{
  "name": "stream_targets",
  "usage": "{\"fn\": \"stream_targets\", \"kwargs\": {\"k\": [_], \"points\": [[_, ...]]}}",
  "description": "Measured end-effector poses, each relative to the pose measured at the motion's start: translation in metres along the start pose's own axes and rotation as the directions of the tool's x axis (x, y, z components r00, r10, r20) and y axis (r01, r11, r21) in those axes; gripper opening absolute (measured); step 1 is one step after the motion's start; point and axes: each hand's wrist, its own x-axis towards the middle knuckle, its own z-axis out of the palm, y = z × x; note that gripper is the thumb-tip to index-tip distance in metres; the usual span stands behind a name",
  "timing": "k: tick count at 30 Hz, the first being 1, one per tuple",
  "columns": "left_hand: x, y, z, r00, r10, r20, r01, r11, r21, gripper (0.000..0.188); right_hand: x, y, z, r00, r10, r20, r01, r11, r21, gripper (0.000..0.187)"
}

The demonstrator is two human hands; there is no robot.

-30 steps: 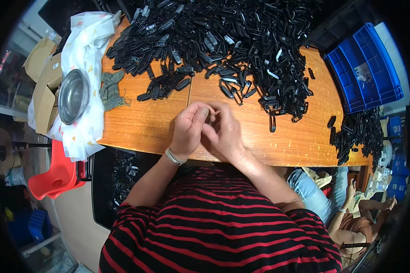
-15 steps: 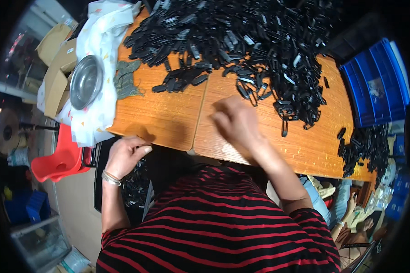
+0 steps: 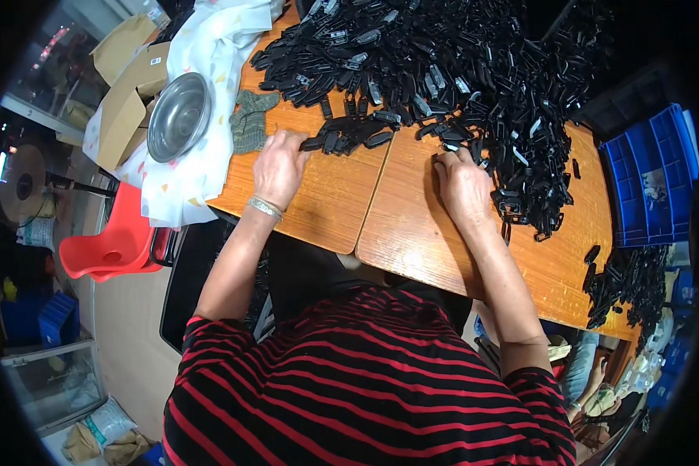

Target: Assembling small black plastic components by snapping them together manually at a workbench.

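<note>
Small, long black plastic pieces (image 3: 435, 66) lie in a huge heap across the far side of the shiny brown wooden table (image 3: 412, 213), as the head view shows. A little bunch of black pieces (image 3: 353, 133) sits at the near edge of the heap. The bare left hand (image 3: 279, 171), with a silver band (image 3: 265, 207) on its wrist, is at the left end of this bunch, with its fingertips right beside the end piece. The bare right hand (image 3: 466, 190) is by the near edge of the big heap, with pieces just past its fingertips. Both hands have bent fingers, close together. I cannot tell if either one is holding a piece. A crumpled gray-green knitted cloth (image 3: 250, 124) lies near the left hand, just past it.
</note>
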Motion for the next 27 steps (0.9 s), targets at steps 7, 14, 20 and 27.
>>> {"fn": "stream_targets", "kwargs": {"k": [7, 14, 20, 27], "points": [[-0.005, 0.013, 0.003, 0.999, 0.006, 0.045, -0.004, 0.999, -0.036, 0.025, -0.020, -0.030, 0.010, 0.957, -0.284, -0.060, 0.290, 0.921, 0.261, 0.008], [-0.006, 0.016, 0.008, 0.994, 0.086, -0.074, -0.096, 0.985, -0.141, 0.027, -0.027, -0.020, -0.006, 0.968, -0.211, 0.137, 0.166, 0.945, 0.281, 0.024], [-0.016, 0.016, 0.009, 0.988, -0.142, 0.052, 0.146, 0.794, -0.590, 0.022, -0.027, -0.026, -0.008, 0.973, -0.197, 0.120, 0.137, 0.911, 0.389, 0.023], [-0.020, 0.067, -0.006, 0.898, -0.043, 0.439, 0.437, -0.041, -0.899, 0.023, -0.008, -0.074, -0.009, 0.987, -0.090, -0.133, 0.157, 0.715, 0.682, 0.022]]}}
